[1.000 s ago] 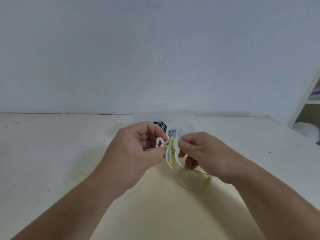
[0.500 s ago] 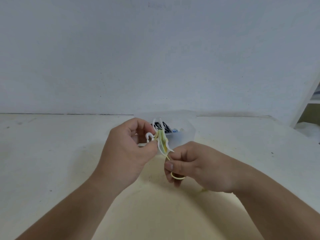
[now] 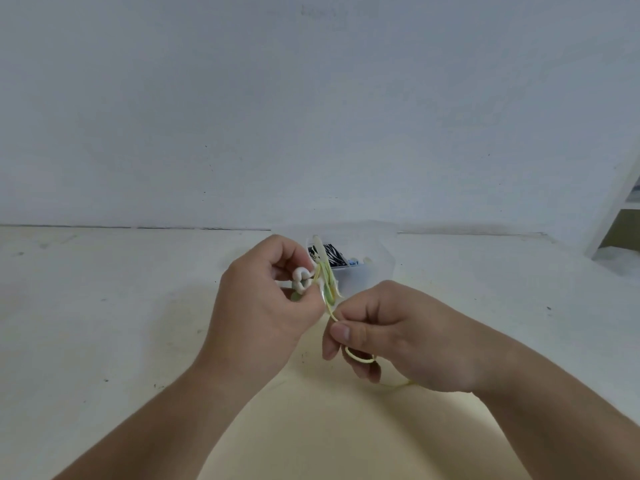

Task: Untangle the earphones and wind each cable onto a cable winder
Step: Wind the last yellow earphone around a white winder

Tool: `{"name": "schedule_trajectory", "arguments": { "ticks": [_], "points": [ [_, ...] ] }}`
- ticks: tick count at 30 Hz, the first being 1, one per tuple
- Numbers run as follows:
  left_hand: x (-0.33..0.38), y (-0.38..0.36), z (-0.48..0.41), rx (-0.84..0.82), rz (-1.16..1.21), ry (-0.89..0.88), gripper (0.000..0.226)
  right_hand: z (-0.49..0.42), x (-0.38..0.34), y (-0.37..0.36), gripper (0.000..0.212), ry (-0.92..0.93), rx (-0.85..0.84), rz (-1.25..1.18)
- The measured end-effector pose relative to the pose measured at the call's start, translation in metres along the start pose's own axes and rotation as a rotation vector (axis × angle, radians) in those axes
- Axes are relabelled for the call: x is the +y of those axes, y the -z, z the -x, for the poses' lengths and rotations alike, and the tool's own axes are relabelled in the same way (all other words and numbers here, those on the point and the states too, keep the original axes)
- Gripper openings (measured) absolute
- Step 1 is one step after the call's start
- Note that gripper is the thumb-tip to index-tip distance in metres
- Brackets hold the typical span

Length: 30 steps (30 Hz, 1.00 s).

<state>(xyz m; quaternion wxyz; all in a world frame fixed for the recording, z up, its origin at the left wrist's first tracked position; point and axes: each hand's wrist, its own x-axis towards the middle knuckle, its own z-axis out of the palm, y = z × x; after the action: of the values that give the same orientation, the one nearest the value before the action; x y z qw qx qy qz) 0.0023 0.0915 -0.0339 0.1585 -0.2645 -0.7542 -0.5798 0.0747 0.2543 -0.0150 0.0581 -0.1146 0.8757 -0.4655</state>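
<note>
Two bare hands are held close together above the white surface (image 3: 104, 306), just in front of a clear plastic box (image 3: 375, 273). The left hand (image 3: 266, 306) has its fingers (image 3: 289, 249) curled and clamped on a white cable winder (image 3: 300, 278), whose pale fin sticks up past the knuckles. Several turns of yellow-green earphone cable (image 3: 330, 289) lie around the winder, beside the left thumb. From there the cable runs down a short way into the right hand (image 3: 401, 337), where thumb and forefinger are pinched together on it; the other fingers are curled under. Below that pinch the cable makes a small loop and trails off under the right wrist. Inside the box sits a black and white striped item (image 3: 330, 256), perhaps another earphone set, though it is too blurred to tell. A cream patch (image 3: 311, 427) lies on the surface beneath the forearms.
</note>
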Motion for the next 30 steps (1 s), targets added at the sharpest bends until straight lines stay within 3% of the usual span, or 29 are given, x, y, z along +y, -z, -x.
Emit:
{"name": "schedule_trajectory", "arguments": {
  "ticks": [5, 10, 14, 21, 30],
  "points": [
    [-0.003, 0.002, -0.002, -0.054, 0.013, 0.022, 0.030, 0.003, -0.005, 0.010, 0.033, -0.059, 0.173, -0.049],
    [0.001, 0.003, -0.002, -0.148, 0.111, 0.057, 0.032, 0.006, -0.002, 0.021, 0.034, -0.130, 0.304, 0.023],
    [-0.001, 0.006, -0.005, -0.131, 0.089, 0.081, 0.030, 0.008, -0.001, 0.024, 0.031, -0.121, 0.378, 0.110],
    [0.001, 0.003, 0.004, -0.211, -0.222, -0.006, 0.024, 0.005, -0.003, 0.019, 0.022, 0.016, 0.425, 0.043],
    [0.010, 0.000, 0.009, -0.395, -0.040, -0.005, 0.027, -0.001, 0.006, 0.022, 0.032, -0.034, 0.588, -0.251]
  ]
}}
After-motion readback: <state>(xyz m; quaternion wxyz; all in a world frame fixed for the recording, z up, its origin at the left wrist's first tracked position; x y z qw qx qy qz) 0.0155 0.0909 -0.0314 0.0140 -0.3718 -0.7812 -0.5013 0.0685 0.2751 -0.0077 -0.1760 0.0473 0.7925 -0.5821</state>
